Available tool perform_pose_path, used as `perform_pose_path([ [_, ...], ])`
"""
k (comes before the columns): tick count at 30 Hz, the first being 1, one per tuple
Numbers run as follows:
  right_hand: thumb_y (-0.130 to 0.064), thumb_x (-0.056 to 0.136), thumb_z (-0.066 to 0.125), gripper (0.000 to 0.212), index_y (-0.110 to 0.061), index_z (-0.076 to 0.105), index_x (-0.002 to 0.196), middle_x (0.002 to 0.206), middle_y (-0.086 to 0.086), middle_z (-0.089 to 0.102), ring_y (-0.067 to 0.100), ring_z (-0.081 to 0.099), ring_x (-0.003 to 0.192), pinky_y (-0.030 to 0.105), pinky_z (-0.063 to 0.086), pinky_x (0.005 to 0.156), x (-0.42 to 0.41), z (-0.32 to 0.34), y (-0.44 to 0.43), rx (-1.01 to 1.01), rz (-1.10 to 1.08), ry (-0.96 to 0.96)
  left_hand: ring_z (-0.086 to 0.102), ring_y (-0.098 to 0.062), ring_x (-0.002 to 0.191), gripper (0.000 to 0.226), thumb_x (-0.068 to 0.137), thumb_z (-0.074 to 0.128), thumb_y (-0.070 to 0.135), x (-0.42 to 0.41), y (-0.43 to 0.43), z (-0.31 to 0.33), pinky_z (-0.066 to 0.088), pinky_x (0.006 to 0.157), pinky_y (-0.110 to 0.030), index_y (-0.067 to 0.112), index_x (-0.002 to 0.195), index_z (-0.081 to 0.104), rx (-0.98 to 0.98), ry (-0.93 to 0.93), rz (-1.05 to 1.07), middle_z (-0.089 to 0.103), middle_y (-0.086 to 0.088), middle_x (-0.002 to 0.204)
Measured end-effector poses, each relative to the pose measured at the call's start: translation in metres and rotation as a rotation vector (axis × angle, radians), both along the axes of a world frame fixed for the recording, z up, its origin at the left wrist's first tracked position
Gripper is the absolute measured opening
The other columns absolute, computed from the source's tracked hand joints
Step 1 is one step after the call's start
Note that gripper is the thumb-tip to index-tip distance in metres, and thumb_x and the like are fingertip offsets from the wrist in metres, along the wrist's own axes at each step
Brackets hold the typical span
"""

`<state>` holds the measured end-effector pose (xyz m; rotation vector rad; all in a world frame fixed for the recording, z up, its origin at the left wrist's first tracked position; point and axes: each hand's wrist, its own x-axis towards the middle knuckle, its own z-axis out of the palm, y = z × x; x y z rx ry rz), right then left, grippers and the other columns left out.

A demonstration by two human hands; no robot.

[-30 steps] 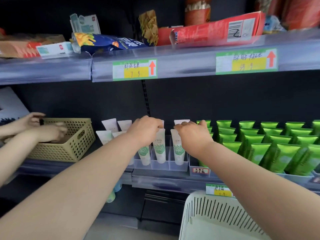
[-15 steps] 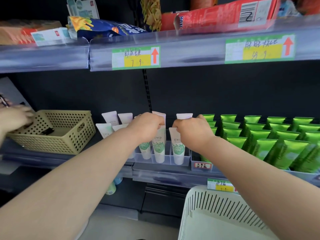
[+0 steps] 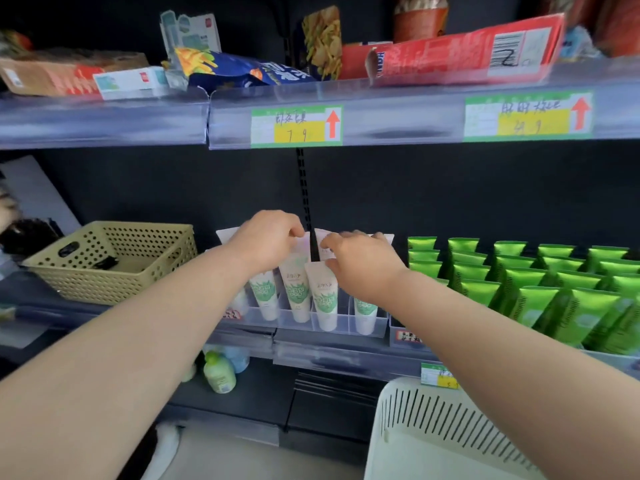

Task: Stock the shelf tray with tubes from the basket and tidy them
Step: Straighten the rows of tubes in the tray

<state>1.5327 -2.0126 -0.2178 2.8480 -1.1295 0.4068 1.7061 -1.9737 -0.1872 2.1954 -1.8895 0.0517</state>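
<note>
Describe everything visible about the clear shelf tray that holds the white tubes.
The clear shelf tray looks like transparent plastic, with a low front wall and thin dividers forming narrow lanes. It sits at the front edge of the middle shelf, between the beige perforated basket and the green tubes. White tubes with green labels stand cap-down in its lanes, leaning slightly. The left hand and right hand grip tube tops above it; neither touches the tray itself.

Two bare forearms, no sleeves, hands (image 3: 266, 237) unadorned.
</note>
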Motion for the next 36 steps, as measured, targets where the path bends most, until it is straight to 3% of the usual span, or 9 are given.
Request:
perform_pose_path([
  [6, -0.016, 0.093, 0.048, 0.036, -0.016, 0.046, 0.13, 0.122, 0.005, 0.053, 0.026, 0.048, 0.114, 0.04, 0.035, 0.089, 0.045, -0.005, 0.006, -0.021, 0.035, 0.034, 0.059, -0.025, 0.104, 0.024, 0.09, 0.059, 0.016, 0.034, 0.013, -0.004, 0.051, 0.085, -0.039, 0.01, 0.112, 0.065, 0.155, -0.142, 0.056, 0.064, -0.006, 0.113],
  [9, -0.011, 0.092, 0.047, 0.032, -0.019, 0.049, 0.123, 0.112, 0.002, 0.058, 0.024, 0.053, 0.102, 0.04, 0.033, 0.086, 0.063, -0.006, 0.003, 0.015, 0.013, 0.077, 0.059, -0.024, 0.104, 0.026, 0.09, 0.058, 0.01, 0.048, 0.015, -0.009, 0.051, 0.087, -0.039, 0.013, 0.114, 0.067, 0.174, -0.114, 0.046, 0.064, -0.004, 0.111],
  [12, -0.009, 0.093, 0.045, 0.018, -0.019, 0.054, 0.106, 0.09, 0.001, 0.058, 0.023, 0.048, 0.079, 0.035, 0.027, 0.077, 0.072, -0.007, 0.002, 0.022, -0.007, 0.12, 0.059, -0.024, 0.094, 0.023, 0.091, 0.053, 0.007, 0.059, 0.012, -0.019, 0.049, 0.075, -0.036, 0.014, 0.105, 0.07, 0.175, -0.119, 0.038, 0.064, -0.007, 0.1],
  [18, -0.007, 0.093, 0.044, 0.012, -0.019, 0.044, 0.088, 0.072, -0.002, 0.042, 0.022, 0.042, 0.074, 0.03, 0.028, 0.069, 0.077, -0.007, 0.003, 0.022, 0.015, 0.077, 0.05, -0.016, 0.083, 0.031, 0.091, 0.049, 0.002, 0.071, 0.009, -0.029, 0.033, 0.061, -0.026, 0.02, 0.11, 0.067, 0.143, -0.057, 0.021, 0.054, 0.0, 0.094],
  [21, -0.007, 0.092, 0.043, 0.014, -0.017, 0.052, 0.098, 0.074, -0.002, 0.045, 0.022, 0.042, 0.072, 0.031, 0.028, 0.071, 0.078, -0.009, 0.006, 0.027, 0.036, 0.084, 0.051, -0.019, 0.086, 0.032, 0.091, 0.048, 0.004, 0.073, 0.01, -0.03, 0.034, 0.065, -0.025, 0.022, 0.111, 0.066, 0.141, -0.05, 0.022, 0.055, -0.002, 0.099],
  [26, 0.0, 0.084, 0.044, 0.031, -0.017, 0.05, 0.109, 0.074, -0.002, 0.049, 0.023, 0.045, 0.069, 0.035, 0.026, 0.074, 0.078, -0.012, 0.008, 0.052, 0.027, 0.082, 0.055, -0.023, 0.088, 0.034, 0.088, 0.047, 0.005, 0.075, 0.012, -0.036, 0.036, 0.058, -0.026, 0.025, 0.108, 0.065, 0.129, -0.061, 0.035, 0.054, -0.001, 0.097],
  [29, -0.005, 0.087, 0.044, 0.03, -0.017, 0.048, 0.113, 0.073, -0.003, 0.052, 0.023, 0.049, 0.069, 0.035, 0.026, 0.073, 0.079, -0.017, 0.008, 0.06, 0.028, 0.077, 0.051, -0.022, 0.104, 0.049, 0.085, 0.046, -0.004, 0.076, 0.016, -0.032, 0.047, 0.08, -0.036, 0.025, 0.12, 0.062, 0.059, -0.059, 0.03, 0.059, -0.002, 0.114],
  [32, -0.014, 0.092, 0.044, 0.027, -0.019, 0.049, 0.118, 0.093, 0.0, 0.065, 0.023, 0.056, 0.083, 0.036, 0.03, 0.075, 0.082, -0.017, 0.008, 0.053, 0.028, 0.024, 0.049, -0.028, 0.115, 0.055, 0.082, 0.044, -0.01, 0.078, 0.02, -0.02, 0.046, 0.093, -0.042, 0.015, 0.13, 0.054, 0.054, -0.119, 0.125, 0.054, -0.008, 0.126],
  [36, -0.017, 0.094, 0.043, 0.028, -0.02, 0.049, 0.121, 0.106, 0.001, 0.062, 0.024, 0.052, 0.101, 0.038, 0.033, 0.083, 0.088, -0.015, 0.009, 0.045, 0.047, -0.013, 0.059, -0.03, 0.102, 0.039, 0.085, 0.046, -0.003, 0.091, 0.026, -0.023, 0.05, 0.079, -0.037, 0.013, 0.117, 0.061, 0.16, -0.145, 0.195, 0.061, -0.009, 0.114],
])
